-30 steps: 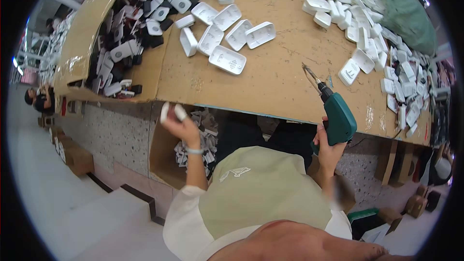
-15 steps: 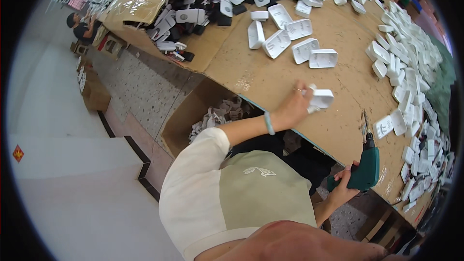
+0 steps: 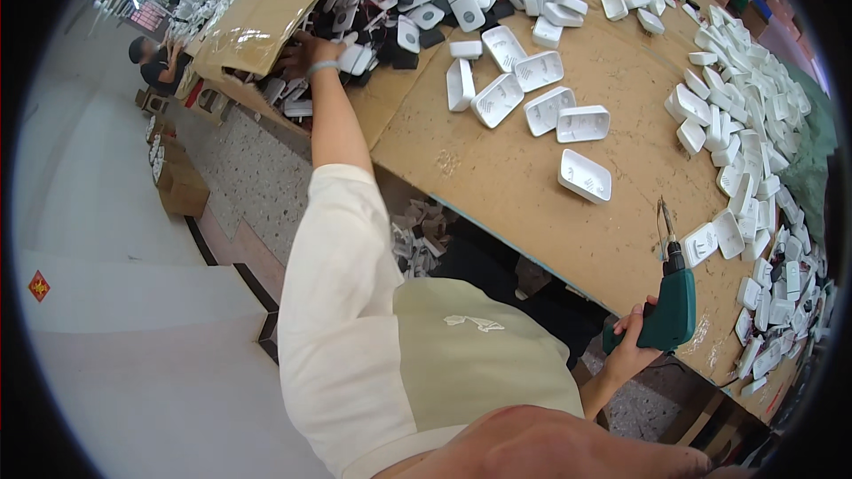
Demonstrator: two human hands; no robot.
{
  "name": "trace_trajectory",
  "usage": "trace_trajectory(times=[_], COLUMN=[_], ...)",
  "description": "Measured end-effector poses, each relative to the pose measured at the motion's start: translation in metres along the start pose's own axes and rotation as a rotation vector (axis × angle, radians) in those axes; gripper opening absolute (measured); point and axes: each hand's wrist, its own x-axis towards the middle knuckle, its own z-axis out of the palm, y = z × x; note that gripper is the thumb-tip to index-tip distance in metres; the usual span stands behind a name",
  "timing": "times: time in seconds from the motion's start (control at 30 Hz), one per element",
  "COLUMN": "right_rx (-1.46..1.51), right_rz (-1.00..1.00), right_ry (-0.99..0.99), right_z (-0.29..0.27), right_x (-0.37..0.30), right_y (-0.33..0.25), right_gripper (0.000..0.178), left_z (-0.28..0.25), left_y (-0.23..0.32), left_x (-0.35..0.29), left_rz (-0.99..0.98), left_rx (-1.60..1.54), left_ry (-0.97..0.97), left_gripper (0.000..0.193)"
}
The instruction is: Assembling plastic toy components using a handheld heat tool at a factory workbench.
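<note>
Currently reaching far out with the left hand [image 3: 306, 51], fingers curled on a white shell [image 3: 355, 58] at the edge of the mixed heap of black and white parts [image 3: 417, 18]; looks like a closed grasp, though partly hidden by the hand's own back. Holding with the right hand [image 3: 632, 348] a teal power screwdriver [image 3: 667, 315], wrapped tight round its handle, bit pointing up and away over the near edge of the cardboard-topped table [image 3: 497, 186].

Judging progress from how things lie:

- Just beyond the driver's bit, between the two grips: one lone white housing [image 3: 584, 176], flat on the table, touched by neither hand.
- Further off from the driver, toward the left-hand grip: a loose cluster of similar white housings [image 3: 541, 106], some on edge, some flat.
- Out past the driver on its right side: a long, dense bank of white pieces [image 3: 754, 124]. Probably the finished share, yet impossible to confirm from here.
- Around the left grip: plenty of parts in the heap, so much left to go through.
- Below the table edge, between body and driver: a box of more parts [image 3: 417, 235], partly in shadow.

Seemingly mid-run, then: fetching a piece, no driving under way, bit clear of any housing. Impossible to tell which housings carry screws already.

Far beyond the left grip: another person [image 3: 155, 58] at a separate bench, apart from this work.
</note>
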Motion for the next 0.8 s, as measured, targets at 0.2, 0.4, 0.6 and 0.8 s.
trace_trajectory(times=[0.2,0.4,0.6,0.8], right_rx=[0.012,0.048,0.02,-0.006], right_rz=[0.01,-0.009,0.003,-0.012], right_ry=[0.023,0.036,0.037,0.113], right_z=[0.005,0.013,0.003,-0.003], right_x=[0.014,0.013,0.006,-0.001], right_y=[0.0,-0.006,-0.009,-0.012], right_gripper=[0.022,0.026,0.028,0.028], left_z=[0.054,0.074,0.066,-0.001], left_y=[-0.003,-0.007,0.02,0.035], left_x=[-0.036,-0.1,-0.162,-0.182], left_rz=[0.277,0.67,0.861,1.023], left_rx=[0.009,-0.183,-0.266,-0.271], left_ry=[0.171,0.335,0.064,-0.353], left_gripper=[0.097,0.037,0.025,0.044])
